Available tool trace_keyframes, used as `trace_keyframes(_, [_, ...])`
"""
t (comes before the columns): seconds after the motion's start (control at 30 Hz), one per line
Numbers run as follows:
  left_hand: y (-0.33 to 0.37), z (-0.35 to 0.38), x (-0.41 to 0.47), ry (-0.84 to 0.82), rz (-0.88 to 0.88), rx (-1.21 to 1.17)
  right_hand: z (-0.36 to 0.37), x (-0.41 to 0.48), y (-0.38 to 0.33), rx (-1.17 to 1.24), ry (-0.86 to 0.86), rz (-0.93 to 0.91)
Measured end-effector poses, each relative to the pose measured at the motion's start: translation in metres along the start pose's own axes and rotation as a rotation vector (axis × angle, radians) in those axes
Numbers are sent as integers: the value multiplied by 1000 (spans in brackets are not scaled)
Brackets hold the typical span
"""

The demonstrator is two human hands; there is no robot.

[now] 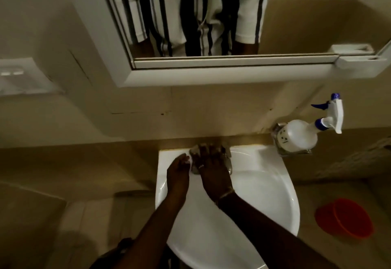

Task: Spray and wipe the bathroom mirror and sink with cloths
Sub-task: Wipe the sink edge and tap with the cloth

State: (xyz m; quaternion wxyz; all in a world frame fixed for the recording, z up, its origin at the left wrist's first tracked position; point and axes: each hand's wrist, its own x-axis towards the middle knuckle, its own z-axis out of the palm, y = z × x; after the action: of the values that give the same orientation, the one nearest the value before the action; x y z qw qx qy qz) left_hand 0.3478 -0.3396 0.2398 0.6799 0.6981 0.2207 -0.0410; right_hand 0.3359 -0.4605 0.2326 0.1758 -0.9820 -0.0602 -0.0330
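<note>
We had both hands at the back rim of the white sink (pixel 264 194), just below the middle of the frame. Our right hand (pixel 209 163) lay over the metal tap (pixel 228 164) with its fingers curled down round it. Our left hand (pixel 178 170) sat touching it on the left, fingertips pinching a small white scrap that we took for the cloth (pixel 189 159). The light was dim, and we could not be sure whether more cloth lay under the right palm.

The spray bottle (pixel 300 132) stood in a wall holder at the right of the frame, just beside the sink's corner. The mirror (pixel 190 15) filled the upper middle, and a red bucket (pixel 343 218) sat on the floor at the lower right.

We judged the risks small but real. Rubbing hard round the tap could nudge the lever and set water running over the cloth. A wide elbow swing to the right could knock the bottle from its holder into the basin. With so little cloth showing, bare fingers might smear the metal instead of cleaning it.
</note>
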Motion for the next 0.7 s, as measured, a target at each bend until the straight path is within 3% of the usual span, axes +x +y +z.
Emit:
trace_keyframes(0.1, [0, -8, 21, 14, 29, 126, 21, 18, 5, -91, -11, 63])
trace_keyframes(0.27, [-18, -31, 27, 28, 118, 231, 74, 6, 4, -49, -132, 225])
trace_keyframes(0.43, [-29, -56, 28, 42, 156, 242, 92, 14, -2, -38, 26, 213])
trace_keyframes(0.7, [-50, -94, 27, 115, 67, 54, 110, 33, -56, 8, -1, 137])
